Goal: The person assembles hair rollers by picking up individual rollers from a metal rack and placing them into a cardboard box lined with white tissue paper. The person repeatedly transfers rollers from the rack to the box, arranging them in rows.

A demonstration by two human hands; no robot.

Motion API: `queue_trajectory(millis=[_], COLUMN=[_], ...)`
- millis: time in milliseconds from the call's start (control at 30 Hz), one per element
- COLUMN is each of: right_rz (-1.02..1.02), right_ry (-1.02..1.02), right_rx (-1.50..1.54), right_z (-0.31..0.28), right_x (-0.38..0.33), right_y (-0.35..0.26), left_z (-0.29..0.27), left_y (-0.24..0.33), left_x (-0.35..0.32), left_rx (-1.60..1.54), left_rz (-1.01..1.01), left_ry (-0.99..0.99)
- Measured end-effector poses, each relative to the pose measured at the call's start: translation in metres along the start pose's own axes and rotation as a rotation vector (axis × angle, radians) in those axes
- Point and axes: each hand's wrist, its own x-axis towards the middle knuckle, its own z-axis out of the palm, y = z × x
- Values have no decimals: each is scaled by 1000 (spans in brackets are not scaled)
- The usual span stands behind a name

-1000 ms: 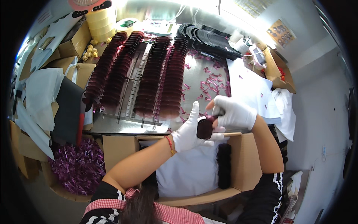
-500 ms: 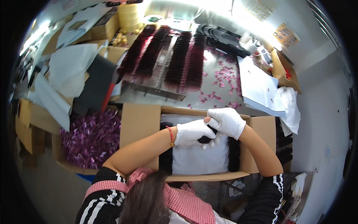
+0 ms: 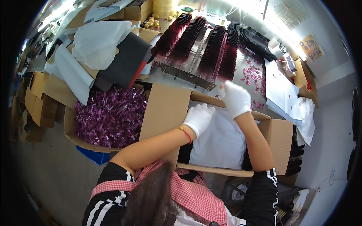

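My left hand (image 3: 199,119), in a white glove, is curled over the left side of an open cardboard box (image 3: 166,109). Its fingers are bent under, and whatever they hold is hidden. My right hand (image 3: 236,100), gloved too, is raised over the box's far edge, its blurred fingertips close to the near end of a metal rack (image 3: 188,75). Rows of dark, purple-tinted, lens-like pieces (image 3: 211,51) stand on edge along this rack. White sheeting (image 3: 220,141) lies inside the box, with black material (image 3: 184,152) showing beside it.
Left of the box, a carton holds many shiny purple plastic pieces (image 3: 109,118). More purple bits (image 3: 253,73) are scattered on the metal table. A stack of white sheets (image 3: 281,90) lies at right; black curved pieces (image 3: 250,39) sit behind. Papers (image 3: 100,41) cover the left side.
My hands were together over the box with dark pieces between them; now they are apart. The right has gone up towards the rack, the left stays over the box. The view has shifted.
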Motion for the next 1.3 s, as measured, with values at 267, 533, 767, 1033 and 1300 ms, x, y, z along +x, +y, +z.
queue_trajectory(millis=[267,533,767,1033,1300], right_rz=[-535,-90,443,376,394], right_ry=[56,253,365,445,665], right_rx=[1089,977,1332,1832,1677], right_z=[-68,-2,79,111,121], right_x=[44,10,8,50,101], right_y=[-126,-11,55,44,50], left_z=[85,29,-19,-60,-77], left_y=[-34,-5,-2,-72,-76], left_x=[37,37,11,49,83], left_rx=[-75,201,130,-21,142], left_rz=[-81,-90,120,140,202], left_ry=[-209,-558,-403,524,71])
